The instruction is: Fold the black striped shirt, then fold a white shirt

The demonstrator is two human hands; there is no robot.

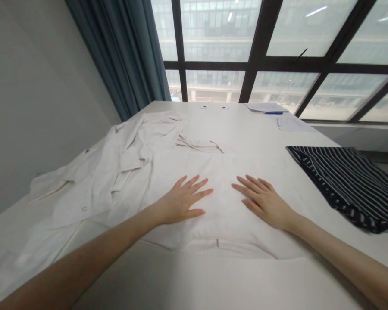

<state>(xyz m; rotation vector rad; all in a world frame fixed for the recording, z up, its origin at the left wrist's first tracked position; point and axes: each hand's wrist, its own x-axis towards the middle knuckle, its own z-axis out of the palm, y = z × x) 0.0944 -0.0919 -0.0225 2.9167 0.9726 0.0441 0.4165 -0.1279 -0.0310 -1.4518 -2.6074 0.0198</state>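
A white garment (223, 228) lies spread out in front of me, its middle part flat and its near edge loosely folded. My left hand (184, 200) rests on it with fingers spread. Across a small gap, my right hand (261, 200) lies on the same cloth, palm down and fingers apart. Neither hand grips anything. To the left the white fabric (126, 150) is rumpled into loose folds, and I cannot tell whether it is a separate piece. Thin ties or strips (198, 146) stretch out beyond the garment's far edge.
A black-and-white striped cloth (345, 181) lies at the right edge of the white table (220, 129). Papers (267, 107) and a blue pen (273, 113) sit at the far right. Behind stand a blue curtain (126, 51) and dark-framed windows (220, 65); a wall is on the left.
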